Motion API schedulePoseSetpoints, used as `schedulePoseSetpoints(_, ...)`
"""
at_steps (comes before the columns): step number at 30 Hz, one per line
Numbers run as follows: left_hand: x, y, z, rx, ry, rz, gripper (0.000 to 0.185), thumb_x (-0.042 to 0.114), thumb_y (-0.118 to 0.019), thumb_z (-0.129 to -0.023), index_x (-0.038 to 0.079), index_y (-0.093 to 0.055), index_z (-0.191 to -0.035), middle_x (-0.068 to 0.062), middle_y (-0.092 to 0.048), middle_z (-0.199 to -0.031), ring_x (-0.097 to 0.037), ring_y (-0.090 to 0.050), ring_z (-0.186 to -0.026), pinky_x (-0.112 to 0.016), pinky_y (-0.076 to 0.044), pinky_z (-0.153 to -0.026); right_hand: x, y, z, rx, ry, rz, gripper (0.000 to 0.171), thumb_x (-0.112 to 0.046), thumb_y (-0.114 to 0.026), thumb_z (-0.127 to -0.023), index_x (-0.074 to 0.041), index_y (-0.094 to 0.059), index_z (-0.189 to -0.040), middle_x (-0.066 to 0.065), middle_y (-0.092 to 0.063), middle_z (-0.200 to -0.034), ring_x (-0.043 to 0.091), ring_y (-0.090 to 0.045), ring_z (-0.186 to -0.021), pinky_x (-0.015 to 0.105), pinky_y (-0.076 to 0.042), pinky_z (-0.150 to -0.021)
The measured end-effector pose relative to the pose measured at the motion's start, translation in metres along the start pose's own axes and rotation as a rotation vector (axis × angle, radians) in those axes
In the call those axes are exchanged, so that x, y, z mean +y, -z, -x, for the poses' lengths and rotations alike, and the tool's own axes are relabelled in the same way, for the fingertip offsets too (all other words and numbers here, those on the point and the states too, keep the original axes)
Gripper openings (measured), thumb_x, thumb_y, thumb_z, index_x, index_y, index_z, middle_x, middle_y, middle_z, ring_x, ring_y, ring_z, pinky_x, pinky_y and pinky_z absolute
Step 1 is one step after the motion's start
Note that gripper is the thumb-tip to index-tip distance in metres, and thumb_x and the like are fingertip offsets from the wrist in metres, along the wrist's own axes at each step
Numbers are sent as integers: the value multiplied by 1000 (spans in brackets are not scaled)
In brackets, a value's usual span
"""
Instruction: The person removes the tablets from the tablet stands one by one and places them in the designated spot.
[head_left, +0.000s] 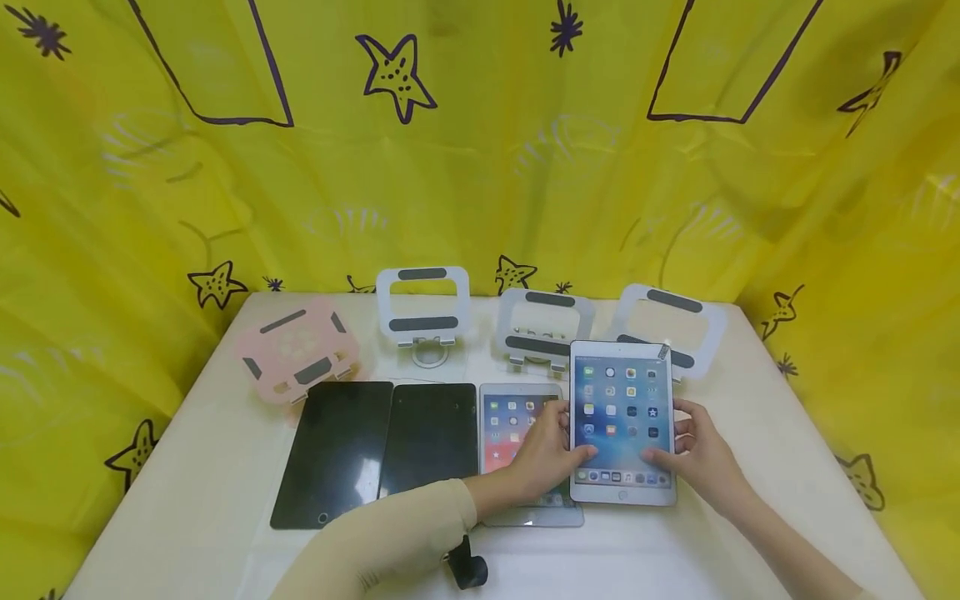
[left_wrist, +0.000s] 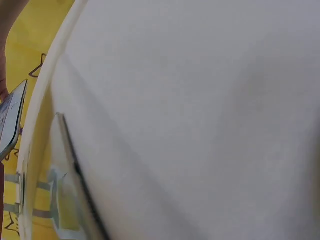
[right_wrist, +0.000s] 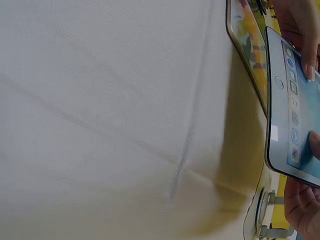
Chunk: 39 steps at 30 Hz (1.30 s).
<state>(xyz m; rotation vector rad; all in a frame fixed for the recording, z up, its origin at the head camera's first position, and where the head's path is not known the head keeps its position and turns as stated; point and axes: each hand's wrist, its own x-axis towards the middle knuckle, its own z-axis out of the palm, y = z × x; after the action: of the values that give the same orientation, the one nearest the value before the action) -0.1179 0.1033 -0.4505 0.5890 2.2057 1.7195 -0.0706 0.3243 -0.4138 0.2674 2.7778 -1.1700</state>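
Observation:
A white tablet with a lit home screen is held tilted up off the table by both hands. My left hand grips its left edge, thumb on the screen's lower left. My right hand grips its right edge, thumb near the lower right. In the right wrist view the same tablet is raised, a thumb on its screen. A second lit tablet lies flat under my left hand. Two dark tablets lie flat to the left.
Three white stands and a pink stand line the back of the white table. Yellow patterned cloth walls the table on three sides. A black wrist camera sits by my left sleeve.

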Motion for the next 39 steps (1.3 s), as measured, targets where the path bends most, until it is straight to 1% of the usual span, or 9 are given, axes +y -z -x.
schedulePoseSetpoints(4,-6,-5,6,21,68,61,63,4,-73,-80,3,-36,-130,-1,-55,-101,-4,-59,-88,-15,-50,-77,1,-5,2,-30,-22,11,91,-22,-80,-75,7,-21,-140,25,-51,-108,26,-55,-88,22,-47,-67)
schedulePoseSetpoints(7,-9,-8,9,17,101,85,61,2,-73,-79,5,-37,-128,-3,-61,-102,-6,-62,-93,-17,-50,-81,5,-8,2,-56,-41,10,93,-23,-80,-75,8,-21,-140,24,-51,-107,26,-55,-88,25,-47,-68)
schedulePoseSetpoints(10,-11,-9,10,5,118,93,58,1,-73,-79,5,-37,-126,-3,-63,-99,-6,-63,-90,-18,-51,-81,9,-10,3,-75,-54,6,95,-24,-80,-74,9,-20,-140,24,-51,-106,25,-55,-86,25,-47,-66)
schedulePoseSetpoints(17,-12,-7,9,-20,137,47,54,3,-75,-78,2,-41,-121,0,-58,-86,-3,-59,-75,-17,-51,-69,12,-12,1,-117,-103,-40,95,-20,-80,-74,10,-20,-140,24,-54,-104,26,-57,-87,27,-49,-66)
schedulePoseSetpoints(21,-13,-7,11,-30,209,116,51,2,-76,-77,0,-43,-116,-2,-56,-79,-6,-59,-60,-25,-53,-50,14,-12,-3,-161,-151,-52,92,-20,-81,-74,10,-24,-139,24,-56,-103,23,-58,-85,29,-51,-66)
schedulePoseSetpoints(24,-14,-9,10,-35,267,177,48,1,-75,-77,-2,-44,-114,-3,-55,-77,-12,-60,-50,-29,-51,-41,17,-11,-6,-198,-192,-75,90,-20,-81,-74,10,-26,-138,23,-57,-100,19,-59,-78,29,-52,-66)
schedulePoseSetpoints(29,-17,-12,4,-48,297,190,44,1,-75,-77,-2,-46,-111,-2,-57,-75,-16,-62,-48,-29,-51,-42,21,-8,-11,-228,-234,-94,89,-18,-81,-74,10,-26,-138,22,-56,-98,16,-59,-74,30,-53,-64)
schedulePoseSetpoints(34,-19,-12,-6,-77,313,183,34,3,-75,-78,2,-48,-99,-2,-58,-71,-23,-66,-50,-28,-51,-43,21,-3,-16,-236,-258,-74,88,-19,-80,-75,8,-26,-139,24,-55,-100,17,-60,-73,32,-54,-62)
schedulePoseSetpoints(39,-17,-11,-13,-105,326,130,30,5,-74,-80,3,-49,-95,-3,-59,-68,-24,-66,-50,-27,-52,-43,22,1,-20,-226,-259,-58,88,-20,-81,-74,8,-27,-138,27,-56,-103,17,-61,-72,33,-54,-61)
